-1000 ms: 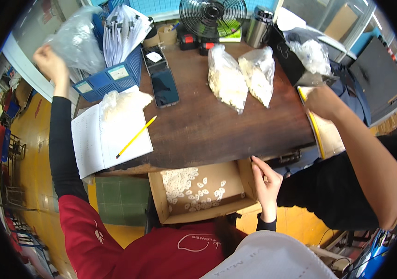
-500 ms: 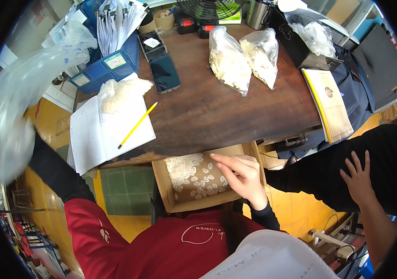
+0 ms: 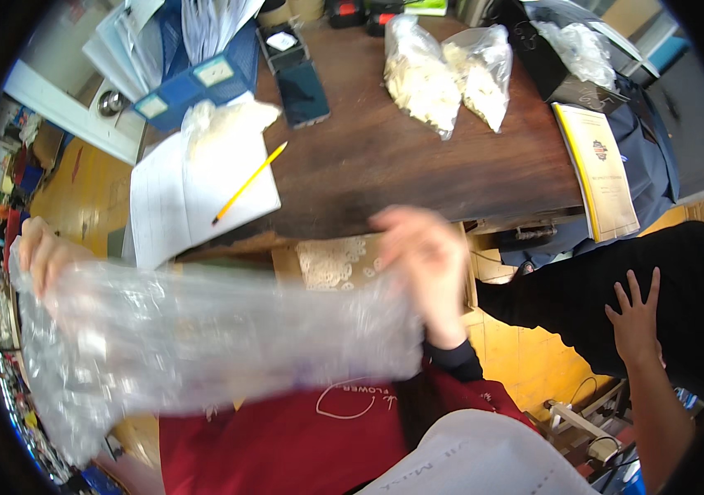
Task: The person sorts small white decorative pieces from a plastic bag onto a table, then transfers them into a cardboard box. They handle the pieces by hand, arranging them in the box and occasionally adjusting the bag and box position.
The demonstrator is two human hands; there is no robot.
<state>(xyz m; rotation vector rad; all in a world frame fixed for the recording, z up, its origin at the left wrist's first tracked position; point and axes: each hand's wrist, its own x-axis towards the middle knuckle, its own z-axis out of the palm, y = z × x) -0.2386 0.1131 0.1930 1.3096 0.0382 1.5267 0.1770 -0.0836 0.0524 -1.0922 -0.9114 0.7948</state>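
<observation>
A large crumpled clear plastic bag stretches across in front of me, over my lap. My left hand is closed on its left end. At the bag's right end is my right hand, smeared by motion, so whether its fingers grip the plastic cannot be made out. Behind the bag, a cardboard tray holds many small white oval pieces. The bag hides much of the tray.
On the wooden table lie an open notebook, a yellow pencil, a phone and two filled plastic bags. A blue file basket stands far left. Another person's hand rests at right.
My left hand has swung the plastic bag from the far left across in front of me. My right hand has lifted off the tray toward the bag's end. The view has shifted slightly.
</observation>
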